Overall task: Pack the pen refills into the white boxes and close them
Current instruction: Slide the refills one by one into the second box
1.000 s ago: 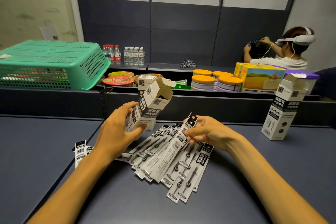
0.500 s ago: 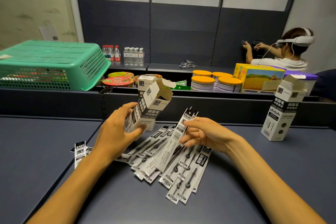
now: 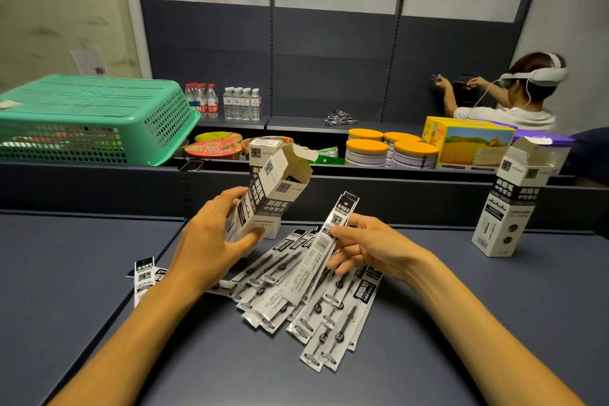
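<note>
From the head view, my left hand (image 3: 211, 241) grips a white box (image 3: 263, 198), tilted with its flaps open toward my right hand (image 3: 369, 247), ready for loading, I judge. That hand pinches a few refill packets (image 3: 324, 241) lifted just above the loose pile of pen refills (image 3: 316, 306) under both hands.

Tilted open box (image 3: 268, 194) in the left hand (image 3: 211, 241): black band reads "刷题笔 / 中性替芯", QR square above it, fine print below too small to read. Open box at right (image 3: 509, 208) carries the same "刷题笔 中性替芯". Refill packets (image 3: 324, 313) on the table: "0.5" in small circles, "刷题笔" on the black headers. Packet pinched in the right hand (image 3: 365, 245): barcode and QR code, text illegible. Bottle, cup and yellow carton labels not readable.
</note>
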Tool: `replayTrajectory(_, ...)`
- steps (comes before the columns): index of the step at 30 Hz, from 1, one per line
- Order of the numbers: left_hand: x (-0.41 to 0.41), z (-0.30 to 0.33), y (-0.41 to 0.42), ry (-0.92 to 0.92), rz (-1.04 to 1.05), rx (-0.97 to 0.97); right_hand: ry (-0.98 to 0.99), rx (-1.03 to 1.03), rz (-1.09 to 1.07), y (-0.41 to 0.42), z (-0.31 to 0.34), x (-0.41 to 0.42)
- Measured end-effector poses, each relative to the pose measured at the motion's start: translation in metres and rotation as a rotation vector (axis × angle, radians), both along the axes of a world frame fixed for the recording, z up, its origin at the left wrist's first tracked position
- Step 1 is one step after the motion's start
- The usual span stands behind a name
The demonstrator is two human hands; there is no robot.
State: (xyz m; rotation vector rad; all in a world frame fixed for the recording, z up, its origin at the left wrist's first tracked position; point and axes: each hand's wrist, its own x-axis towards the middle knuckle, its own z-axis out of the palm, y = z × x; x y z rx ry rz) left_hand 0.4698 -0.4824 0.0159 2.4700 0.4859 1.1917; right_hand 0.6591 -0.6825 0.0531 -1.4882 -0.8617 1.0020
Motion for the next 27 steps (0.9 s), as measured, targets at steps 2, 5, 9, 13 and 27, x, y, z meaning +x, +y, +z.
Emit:
replayTrajectory(2, 0.0, 0.0, 0.0, 0.0, -0.001, -0.006, -0.005, 0.002, 0.005, 0.0, -0.001, -0.001)
replayTrajectory(5, 0.0, 0.0, 0.0, -0.002, 0.0, -0.007, -0.024, 0.02, -0.013, 0.0, -0.001, -0.001)
replayTrajectory(9, -0.001, 0.001, -0.001, -0.003, -0.01, -0.013, -0.036, 0.196, -0.112, -0.004, 0.008, 0.001)
replayTrajectory(13, 0.0, 0.002, -0.001, -0.014, -0.008, -0.001, -0.011, 0.522, -0.309, -0.012, 0.028, -0.001)
replayTrajectory(27, -0.001, 0.003, -0.004, 0.013, 0.004, 0.041, -0.517, 0.774, -0.382, 0.003, 0.035, -0.021)
